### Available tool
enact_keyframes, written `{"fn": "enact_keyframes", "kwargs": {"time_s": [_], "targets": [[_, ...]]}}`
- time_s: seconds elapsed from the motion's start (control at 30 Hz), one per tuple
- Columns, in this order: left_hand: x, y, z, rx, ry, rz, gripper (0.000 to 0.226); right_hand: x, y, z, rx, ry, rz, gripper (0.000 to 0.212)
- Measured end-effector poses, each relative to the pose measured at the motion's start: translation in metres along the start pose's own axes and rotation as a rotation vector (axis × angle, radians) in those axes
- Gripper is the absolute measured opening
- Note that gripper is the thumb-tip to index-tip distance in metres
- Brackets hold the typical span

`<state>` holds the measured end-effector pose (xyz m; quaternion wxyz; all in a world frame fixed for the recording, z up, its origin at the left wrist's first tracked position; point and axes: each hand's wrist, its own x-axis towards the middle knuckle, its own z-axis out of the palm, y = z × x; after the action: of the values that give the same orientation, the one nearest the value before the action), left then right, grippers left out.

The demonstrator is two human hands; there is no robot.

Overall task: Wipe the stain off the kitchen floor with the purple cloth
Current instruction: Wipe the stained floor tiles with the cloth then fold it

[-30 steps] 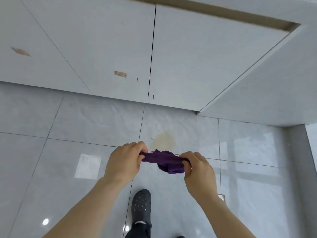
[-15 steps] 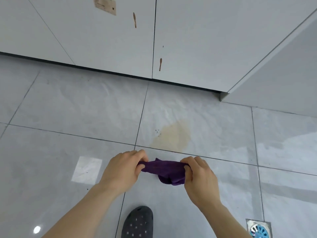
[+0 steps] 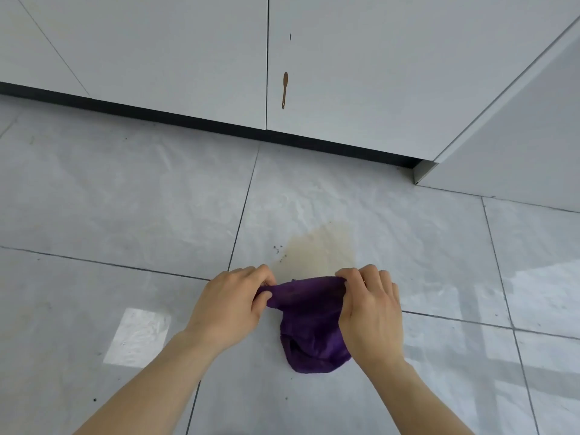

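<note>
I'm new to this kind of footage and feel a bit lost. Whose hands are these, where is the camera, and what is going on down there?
There is no machine here: a person wears a wide-angle camera on the head, looking down at their own bare hands. The left hand and right hand each pinch an end of a crumpled purple cloth; its lower part hangs loosely. Just beyond it, a pale yellowish stain lies on the grey tiled floor. Behind stand white cabinet doors, one bearing a brown drip mark.
</note>
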<state>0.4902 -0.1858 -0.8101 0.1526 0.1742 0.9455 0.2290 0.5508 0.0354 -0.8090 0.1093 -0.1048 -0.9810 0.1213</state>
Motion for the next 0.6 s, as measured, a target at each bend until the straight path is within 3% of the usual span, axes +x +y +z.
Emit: {"fn": "enact_keyframes", "kwargs": {"time_s": [0.23,0.33,0.47,0.6], "targets": [[0.016,0.0,0.034,0.053,0.006,0.084,0.011,0.004,0.003,0.032,0.013,0.098,0.151,0.034],[0.019,-0.008,0.042,0.033,0.034,0.119,0.022,-0.024,-0.011,0.054,0.06,-0.064,0.164,0.057],[0.04,-0.037,0.041,0.046,0.249,0.005,0.041,-0.04,-0.025,0.087,0.07,-0.262,0.32,0.098],[0.067,-0.069,0.048,0.187,0.25,-0.155,0.066,-0.021,-0.032,0.112,0.041,-0.256,0.314,0.112]]}}
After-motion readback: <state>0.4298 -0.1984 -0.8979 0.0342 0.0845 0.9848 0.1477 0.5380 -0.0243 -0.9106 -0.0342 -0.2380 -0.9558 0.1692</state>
